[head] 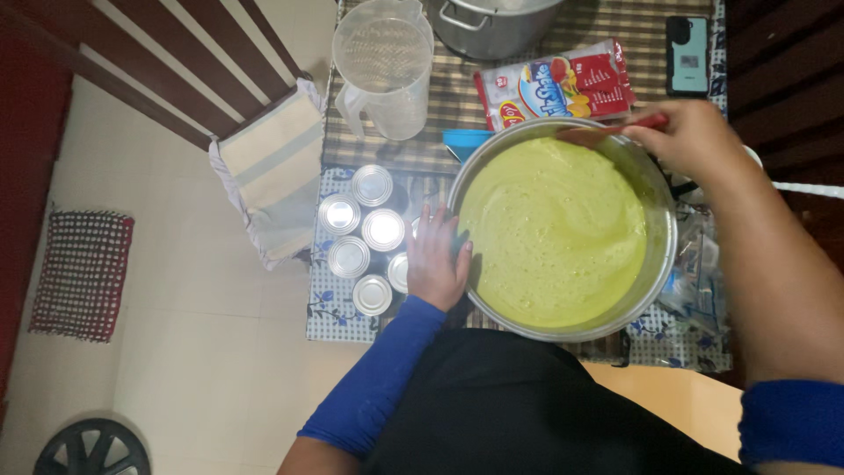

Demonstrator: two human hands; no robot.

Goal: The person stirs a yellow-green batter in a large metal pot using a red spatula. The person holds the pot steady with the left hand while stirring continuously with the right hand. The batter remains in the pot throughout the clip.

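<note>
Blue-sleeved left hand [437, 261] lies flat against the rim of the batter-filled bowl [665, 264], likely heavy and sloshy, while the right hand [690, 136] grips a red spatula [607, 131] dipped at its far edge.

Left hand [437, 258] flat, right hand [694, 139] clenched

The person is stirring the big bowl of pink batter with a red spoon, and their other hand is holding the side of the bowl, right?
Not quite: the batter is yellowish green, not pink, as the head view shows. The rest holds: the right hand holds a red spoon at the far rim of the big metal bowl, and the left hand rests against the bowl's side.
</note>
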